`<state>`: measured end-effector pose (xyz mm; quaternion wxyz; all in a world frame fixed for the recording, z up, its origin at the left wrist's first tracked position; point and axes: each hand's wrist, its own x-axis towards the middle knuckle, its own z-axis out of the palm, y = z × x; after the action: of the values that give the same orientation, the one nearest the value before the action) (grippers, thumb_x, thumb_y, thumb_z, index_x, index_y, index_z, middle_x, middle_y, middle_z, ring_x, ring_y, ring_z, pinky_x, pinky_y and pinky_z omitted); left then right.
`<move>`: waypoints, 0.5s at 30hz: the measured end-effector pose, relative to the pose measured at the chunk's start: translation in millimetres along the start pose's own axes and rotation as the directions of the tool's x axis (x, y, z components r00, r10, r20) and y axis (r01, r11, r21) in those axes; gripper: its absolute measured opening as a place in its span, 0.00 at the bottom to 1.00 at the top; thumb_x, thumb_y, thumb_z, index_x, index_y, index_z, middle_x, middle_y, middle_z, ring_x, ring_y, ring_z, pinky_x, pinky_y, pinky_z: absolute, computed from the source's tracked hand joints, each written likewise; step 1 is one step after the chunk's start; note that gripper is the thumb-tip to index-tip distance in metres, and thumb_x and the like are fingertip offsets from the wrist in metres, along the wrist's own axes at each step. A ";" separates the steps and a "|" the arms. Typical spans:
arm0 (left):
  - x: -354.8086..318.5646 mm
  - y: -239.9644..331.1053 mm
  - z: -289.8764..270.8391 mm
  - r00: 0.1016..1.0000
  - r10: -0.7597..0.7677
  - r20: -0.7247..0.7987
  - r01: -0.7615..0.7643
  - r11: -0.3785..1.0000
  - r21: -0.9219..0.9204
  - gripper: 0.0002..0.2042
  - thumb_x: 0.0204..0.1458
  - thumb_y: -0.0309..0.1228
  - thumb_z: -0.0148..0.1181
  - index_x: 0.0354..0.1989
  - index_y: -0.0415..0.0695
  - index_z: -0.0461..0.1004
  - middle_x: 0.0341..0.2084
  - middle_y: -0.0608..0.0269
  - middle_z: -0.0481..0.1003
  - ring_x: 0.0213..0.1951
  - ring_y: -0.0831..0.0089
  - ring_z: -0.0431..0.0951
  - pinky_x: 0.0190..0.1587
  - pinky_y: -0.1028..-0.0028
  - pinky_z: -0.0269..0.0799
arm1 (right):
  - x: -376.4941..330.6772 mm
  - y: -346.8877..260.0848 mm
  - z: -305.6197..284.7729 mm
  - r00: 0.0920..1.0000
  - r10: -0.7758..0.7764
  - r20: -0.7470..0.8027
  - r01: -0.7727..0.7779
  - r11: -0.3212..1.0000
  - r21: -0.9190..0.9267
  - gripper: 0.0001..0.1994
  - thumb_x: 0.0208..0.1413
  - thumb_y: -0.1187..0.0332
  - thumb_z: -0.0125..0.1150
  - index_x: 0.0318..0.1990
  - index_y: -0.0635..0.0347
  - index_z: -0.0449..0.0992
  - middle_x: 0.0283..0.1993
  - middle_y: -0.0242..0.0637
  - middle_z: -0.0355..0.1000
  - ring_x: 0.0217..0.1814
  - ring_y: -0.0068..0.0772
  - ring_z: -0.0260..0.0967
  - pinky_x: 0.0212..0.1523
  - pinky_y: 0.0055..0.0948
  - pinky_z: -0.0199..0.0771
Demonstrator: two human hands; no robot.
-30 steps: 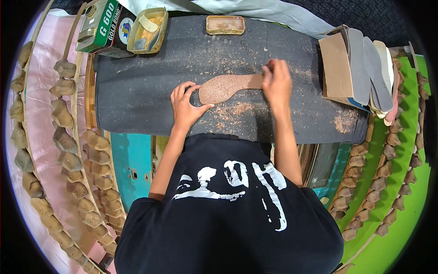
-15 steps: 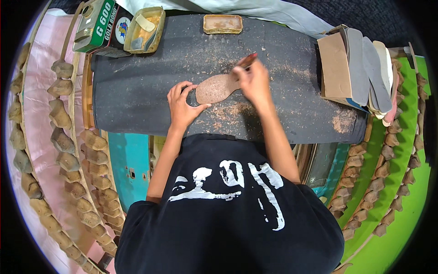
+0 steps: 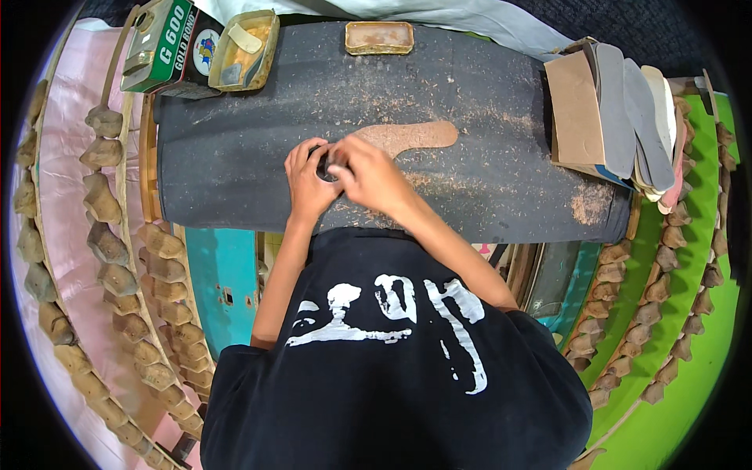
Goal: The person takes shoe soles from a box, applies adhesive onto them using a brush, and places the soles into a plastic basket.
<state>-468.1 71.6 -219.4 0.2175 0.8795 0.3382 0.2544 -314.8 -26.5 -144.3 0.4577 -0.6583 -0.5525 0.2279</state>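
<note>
A brown, speckled shoe insole (image 3: 419,137) lies flat on the dark cloth, its narrower end pointing right. Its left end is covered by my right hand (image 3: 368,174), whose fingers are curled and slightly blurred. Whatever that hand grips cannot be made out from this angle. Close beside it, my left hand (image 3: 309,184) rests at the insole's left end, thumb and fingers apart in a curve. Both hands almost meet there.
Brown shavings are scattered over the dark work table (image 3: 486,180). At the back stand a green-black can (image 3: 160,47), a yellowish tray (image 3: 262,59) and a small shallow tub (image 3: 379,37). A carton (image 3: 576,110) of grey insoles is at right; wooden shoe lasts (image 3: 102,196) line both sides.
My right hand has swept left from the insole's right end to its left end. The reddish-brown tool seen in it earlier is now hidden. My left hand stays nearly in place.
</note>
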 end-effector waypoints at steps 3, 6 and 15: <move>-0.7 10.4 -10.2 0.998 -0.035 0.044 0.037 0.998 -0.042 0.36 0.29 0.48 0.88 0.50 0.49 0.83 0.57 0.64 0.76 0.64 0.57 0.71 0.69 0.54 0.59 | 4.5 16.3 -32.5 0.976 0.158 -0.147 -0.147 0.986 0.082 0.08 0.58 0.74 0.68 0.43 0.68 0.79 0.44 0.50 0.79 0.47 0.52 0.81 0.49 0.43 0.81; 1.1 12.6 -12.0 0.998 -0.029 0.052 0.031 0.999 -0.042 0.36 0.29 0.48 0.88 0.51 0.49 0.83 0.57 0.64 0.76 0.64 0.57 0.71 0.70 0.54 0.59 | -1.9 48.0 -78.0 0.927 0.092 -0.363 -0.184 0.956 -0.228 0.08 0.60 0.74 0.68 0.45 0.63 0.78 0.43 0.47 0.77 0.42 0.53 0.80 0.43 0.43 0.82; 0.4 5.6 -6.8 1.000 -0.011 0.019 0.012 0.999 -0.044 0.36 0.29 0.48 0.88 0.51 0.50 0.82 0.56 0.64 0.76 0.63 0.56 0.71 0.69 0.53 0.59 | -14.0 -11.9 -19.8 0.995 -0.047 -0.085 0.010 0.921 -0.389 0.12 0.51 0.80 0.63 0.43 0.57 0.76 0.43 0.43 0.71 0.46 0.53 0.76 0.46 0.48 0.81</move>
<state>-469.1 69.5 -211.0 0.2415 0.8749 0.3355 0.2523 -309.0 -46.9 -127.5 0.3467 -0.7377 -0.5743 0.0764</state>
